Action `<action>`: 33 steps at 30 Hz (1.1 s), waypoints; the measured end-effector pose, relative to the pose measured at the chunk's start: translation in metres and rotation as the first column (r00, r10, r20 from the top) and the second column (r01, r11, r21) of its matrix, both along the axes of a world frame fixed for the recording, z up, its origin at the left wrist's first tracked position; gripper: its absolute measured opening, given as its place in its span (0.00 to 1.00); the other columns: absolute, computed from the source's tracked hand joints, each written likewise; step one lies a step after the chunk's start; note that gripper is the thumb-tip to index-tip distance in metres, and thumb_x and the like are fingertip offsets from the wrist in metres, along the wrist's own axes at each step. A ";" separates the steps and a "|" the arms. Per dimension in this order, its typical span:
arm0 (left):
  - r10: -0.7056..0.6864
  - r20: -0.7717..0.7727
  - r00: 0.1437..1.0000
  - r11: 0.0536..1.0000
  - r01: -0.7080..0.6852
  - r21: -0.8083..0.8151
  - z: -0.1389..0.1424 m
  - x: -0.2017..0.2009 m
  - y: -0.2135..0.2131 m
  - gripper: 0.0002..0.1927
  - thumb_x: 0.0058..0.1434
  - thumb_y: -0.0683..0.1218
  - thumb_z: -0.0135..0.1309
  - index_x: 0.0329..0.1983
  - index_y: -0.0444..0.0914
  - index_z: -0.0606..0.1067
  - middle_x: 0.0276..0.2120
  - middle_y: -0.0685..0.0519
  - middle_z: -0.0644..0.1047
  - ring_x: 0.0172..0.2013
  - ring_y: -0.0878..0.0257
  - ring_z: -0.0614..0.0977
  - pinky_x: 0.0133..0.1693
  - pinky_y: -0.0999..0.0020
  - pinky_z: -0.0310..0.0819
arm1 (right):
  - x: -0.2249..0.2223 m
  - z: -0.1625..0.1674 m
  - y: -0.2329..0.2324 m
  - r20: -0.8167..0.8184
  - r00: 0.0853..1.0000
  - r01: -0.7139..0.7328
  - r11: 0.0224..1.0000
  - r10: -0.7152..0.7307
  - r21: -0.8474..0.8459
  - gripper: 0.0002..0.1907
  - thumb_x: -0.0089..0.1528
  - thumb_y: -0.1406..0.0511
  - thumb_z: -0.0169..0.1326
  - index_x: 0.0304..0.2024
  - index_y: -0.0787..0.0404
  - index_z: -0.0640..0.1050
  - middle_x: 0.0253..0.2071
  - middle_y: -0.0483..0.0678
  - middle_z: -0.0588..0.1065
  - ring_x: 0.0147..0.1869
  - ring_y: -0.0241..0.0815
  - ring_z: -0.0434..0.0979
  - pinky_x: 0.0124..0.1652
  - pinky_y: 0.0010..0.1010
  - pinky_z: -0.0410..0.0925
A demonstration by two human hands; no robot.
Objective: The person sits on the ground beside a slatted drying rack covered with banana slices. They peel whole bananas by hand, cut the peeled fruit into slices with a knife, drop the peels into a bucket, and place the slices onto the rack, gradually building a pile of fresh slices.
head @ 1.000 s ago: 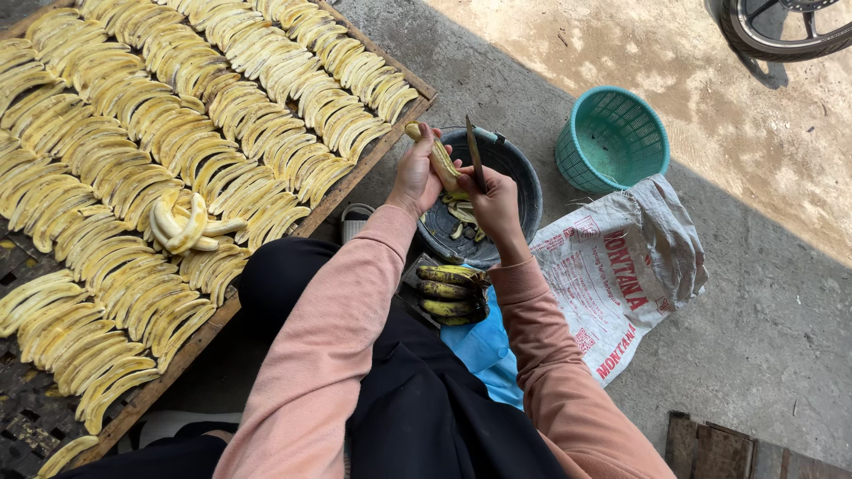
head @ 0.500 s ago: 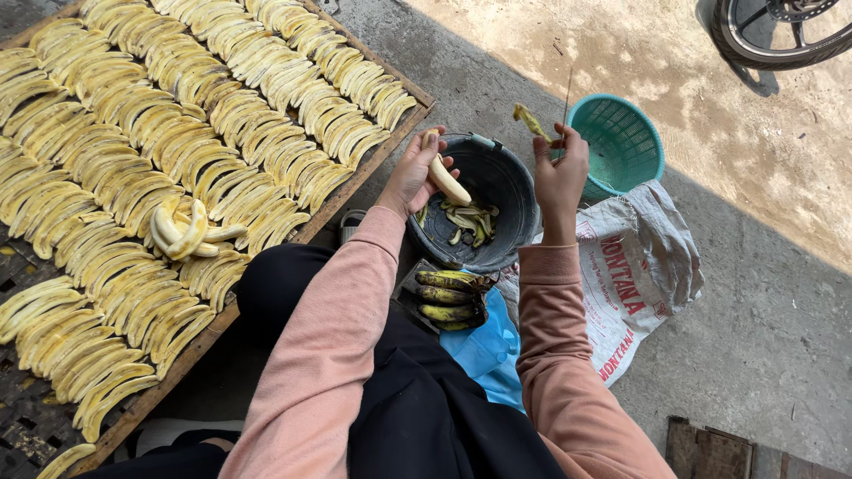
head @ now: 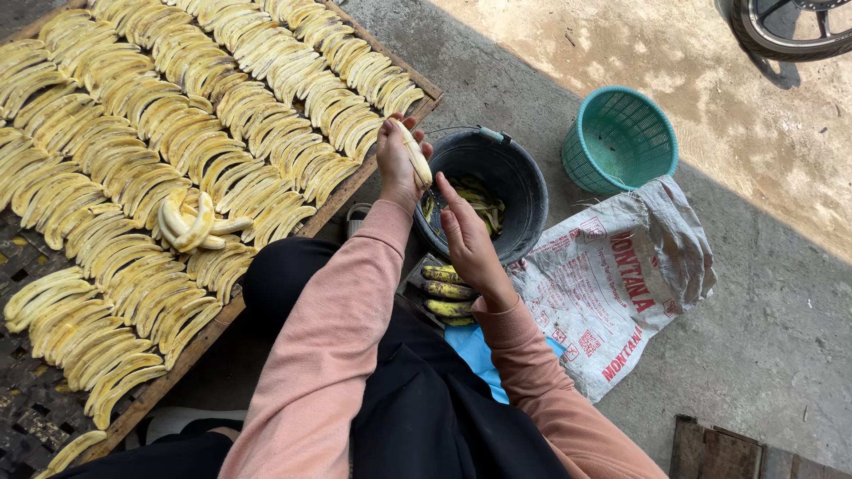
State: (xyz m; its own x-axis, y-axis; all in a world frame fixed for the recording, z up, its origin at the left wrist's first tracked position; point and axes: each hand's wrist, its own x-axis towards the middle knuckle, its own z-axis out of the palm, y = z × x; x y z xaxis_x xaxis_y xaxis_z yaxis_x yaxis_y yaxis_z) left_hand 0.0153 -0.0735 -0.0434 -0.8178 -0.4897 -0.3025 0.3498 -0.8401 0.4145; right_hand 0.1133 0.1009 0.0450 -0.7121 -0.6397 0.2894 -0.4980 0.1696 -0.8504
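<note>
My left hand [head: 397, 168] grips a peeled pale banana [head: 414, 153] at the near rim of a black bucket [head: 524, 182]. Yellow-green peels [head: 484, 202] lie inside the bucket. My right hand [head: 470, 241] hovers just below the banana over the bucket's near edge, fingers together and pointing up at it; whether it holds anything is hidden. A small bunch of unpeeled, dark-spotted bananas [head: 446, 293] lies in my lap under the right wrist.
A wooden-framed drying rack [head: 387, 55] to the left carries rows of peeled bananas, with a loose pile [head: 191, 222] on top. A teal basket [head: 621, 142], a white printed sack [head: 621, 284] and blue plastic [head: 477, 348] lie to the right. A wheel [head: 785, 31] stands at the far right.
My right hand, raised with a strip of peel half a second ago, has come down to the bucket's near edge. The left hand has lifted the banana slightly toward the rack.
</note>
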 end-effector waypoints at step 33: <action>-0.136 -0.345 0.928 0.983 0.171 0.072 0.025 0.017 0.025 0.12 0.76 0.40 0.33 0.54 0.32 0.67 0.42 0.47 0.74 0.54 0.55 0.78 0.66 0.56 0.68 | -0.046 -0.019 -0.029 -0.153 0.971 0.197 0.977 -0.183 0.085 0.26 0.73 0.68 0.41 0.75 0.50 0.65 0.43 0.52 0.74 0.44 0.44 0.77 0.49 0.33 0.71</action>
